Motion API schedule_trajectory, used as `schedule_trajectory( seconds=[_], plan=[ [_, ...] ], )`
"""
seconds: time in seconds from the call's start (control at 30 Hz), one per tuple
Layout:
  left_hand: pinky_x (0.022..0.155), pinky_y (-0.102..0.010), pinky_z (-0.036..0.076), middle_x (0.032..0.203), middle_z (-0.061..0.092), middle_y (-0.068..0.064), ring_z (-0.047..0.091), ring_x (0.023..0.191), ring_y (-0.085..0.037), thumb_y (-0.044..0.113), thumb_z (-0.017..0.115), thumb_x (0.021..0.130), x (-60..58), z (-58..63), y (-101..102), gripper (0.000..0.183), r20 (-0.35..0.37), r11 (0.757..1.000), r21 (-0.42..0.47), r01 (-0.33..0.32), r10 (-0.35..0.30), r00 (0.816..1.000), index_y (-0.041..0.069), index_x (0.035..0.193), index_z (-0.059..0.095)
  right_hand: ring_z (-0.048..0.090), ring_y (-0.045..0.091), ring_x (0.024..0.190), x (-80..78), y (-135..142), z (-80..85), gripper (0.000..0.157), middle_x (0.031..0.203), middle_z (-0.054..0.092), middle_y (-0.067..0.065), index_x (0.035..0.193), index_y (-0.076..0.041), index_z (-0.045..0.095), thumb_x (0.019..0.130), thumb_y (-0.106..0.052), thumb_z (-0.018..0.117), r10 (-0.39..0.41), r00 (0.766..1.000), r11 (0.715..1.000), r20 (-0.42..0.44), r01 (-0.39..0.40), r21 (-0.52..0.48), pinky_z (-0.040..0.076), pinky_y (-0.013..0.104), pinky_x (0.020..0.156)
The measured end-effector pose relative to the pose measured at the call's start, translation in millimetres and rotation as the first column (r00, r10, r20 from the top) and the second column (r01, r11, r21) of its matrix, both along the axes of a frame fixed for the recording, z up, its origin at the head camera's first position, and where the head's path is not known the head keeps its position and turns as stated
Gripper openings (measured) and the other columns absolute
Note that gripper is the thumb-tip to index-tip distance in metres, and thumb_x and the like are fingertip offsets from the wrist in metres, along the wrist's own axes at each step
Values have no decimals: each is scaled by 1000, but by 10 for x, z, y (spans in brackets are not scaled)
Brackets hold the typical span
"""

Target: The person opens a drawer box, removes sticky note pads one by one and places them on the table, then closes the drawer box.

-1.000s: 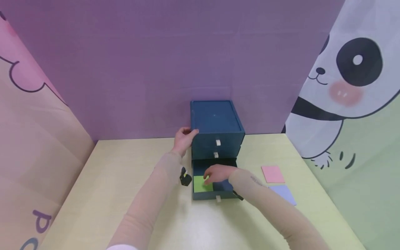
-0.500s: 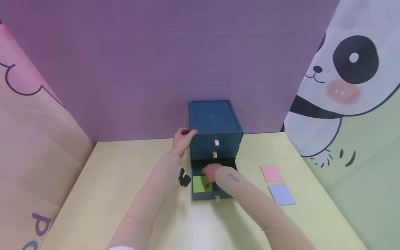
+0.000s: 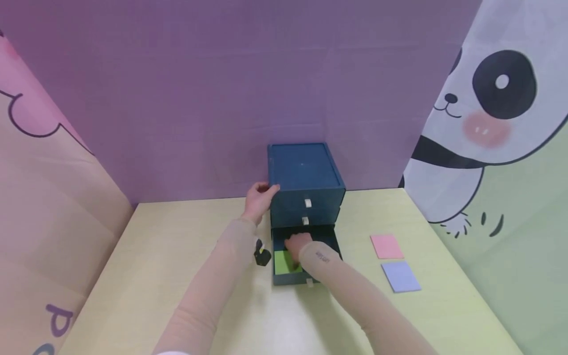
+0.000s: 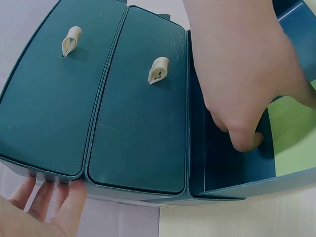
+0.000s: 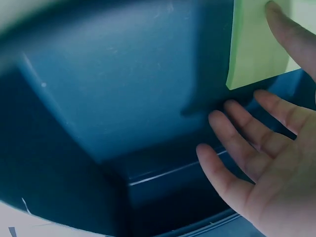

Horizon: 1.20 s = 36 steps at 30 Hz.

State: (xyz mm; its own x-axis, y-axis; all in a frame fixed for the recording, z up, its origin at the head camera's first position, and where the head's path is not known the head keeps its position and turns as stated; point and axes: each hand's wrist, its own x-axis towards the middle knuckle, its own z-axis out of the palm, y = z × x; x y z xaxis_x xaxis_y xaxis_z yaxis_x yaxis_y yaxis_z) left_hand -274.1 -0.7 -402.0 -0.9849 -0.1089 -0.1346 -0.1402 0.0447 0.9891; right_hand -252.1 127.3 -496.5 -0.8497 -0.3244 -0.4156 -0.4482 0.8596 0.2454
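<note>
A dark blue desktop drawer cabinet (image 3: 303,165) stands against the back wall, its bottom drawer (image 3: 286,280) pulled out. My left hand (image 3: 258,201) steadies the cabinet's left side; in the left wrist view its fingertips touch the side by the upper drawers. Inside the pulled-out drawer is my right hand (image 3: 298,244), beside a green sticky-note pad (image 3: 283,264) lying at the drawer's front left. The right wrist view has the fingers spread and loosely extended near the pad's edge, the thumb over or on the pad (image 5: 256,49); nothing is gripped.
To the right of the cabinet, a pink sticky-note pad (image 3: 387,246) and a purple-blue one (image 3: 401,276) lie on the pale table (image 3: 177,256). The upper drawers are closed, each with a small cream pull tab (image 4: 159,70). A purple backdrop (image 3: 199,98) stands behind.
My right hand has shifted slightly left and deeper into the bottom drawer, its forearm moving left off the purple-blue pad. The left hand has stayed on the cabinet.
</note>
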Motion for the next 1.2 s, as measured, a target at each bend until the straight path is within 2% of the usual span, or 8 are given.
schedule_trajectory(
  seconds=[0.17, 0.4, 0.5, 0.63, 0.77, 0.9, 1.03, 1.2],
  plan=[
    [94, -44, 48, 122, 53, -12, 53, 107, -25, 34, 65, 87, -4, -6, -2, 48, 1, 1000, -4, 3, -3, 1000, 8, 125, 52, 61, 15, 85, -11, 0, -26, 46, 96, 68, -1, 104, -20, 66, 66, -39, 84, -23, 1000, 1000, 10, 23, -16, 52, 34, 82],
    [93, -44, 48, 123, 53, -12, 53, 109, -25, 35, 66, 87, 6, -4, 8, 49, -4, 1000, -19, 7, -7, 1000, 8, 126, 52, 58, 14, 75, 18, -16, -36, 39, 86, 66, 0, 98, -17, 67, 68, -33, 84, -71, 997, 996, 27, 72, -47, 53, 32, 72],
    [92, -44, 49, 122, 54, -11, 54, 109, -26, 34, 66, 87, 12, -7, 10, 47, -8, 1000, -19, 6, -6, 1000, 9, 125, 53, 57, 15, 74, 31, -17, -36, 42, 88, 66, 1, 105, -15, 65, 69, -30, 83, -88, 996, 994, 27, 90, -61, 53, 32, 70],
    [92, -43, 49, 121, 55, -11, 54, 107, -25, 35, 66, 87, 1, -21, 5, 47, -13, 1000, -19, 0, 0, 1000, 9, 124, 53, 59, 18, 89, 45, -12, -31, 56, 108, 66, 4, 122, -15, 59, 71, -24, 81, -148, 987, 980, 63, 155, -128, 53, 35, 81],
    [92, -43, 49, 121, 54, -11, 54, 107, -25, 34, 65, 87, 7, -20, -5, 47, -14, 1000, -13, 0, -1, 1000, 8, 124, 53, 58, 21, 109, 47, 13, -39, 68, 127, 59, 7, 132, -16, 52, 71, -17, 81, -191, 975, 956, 117, 211, -202, 49, 39, 94],
    [93, -44, 48, 122, 54, -11, 53, 109, -25, 34, 65, 88, 23, -4, -7, 47, -7, 1000, -11, 0, 0, 1000, 9, 125, 52, 56, 23, 115, 55, 51, -6, 70, 129, 58, 9, 132, -12, 51, 69, -14, 82, -213, 964, 929, 157, 250, -273, 46, 39, 98],
    [95, -44, 48, 123, 54, -11, 53, 110, -25, 35, 65, 88, 27, 4, -2, 48, -6, 1000, -15, -9, 9, 1000, 9, 125, 52, 59, 22, 95, 44, 119, 33, 50, 107, 64, 9, 111, -5, 59, 68, -13, 83, -255, 942, 879, 220, 320, -353, 50, 37, 90],
    [94, -43, 48, 124, 54, -11, 53, 109, -26, 34, 65, 88, 35, 12, -4, 48, -11, 1000, -16, -9, 9, 1000, 8, 126, 52, 56, 19, 78, 23, 215, 54, 29, 84, 61, 3, 91, -9, 63, 70, -16, 82, -317, 889, 816, 331, 433, -382, 51, 34, 74]
  ],
)
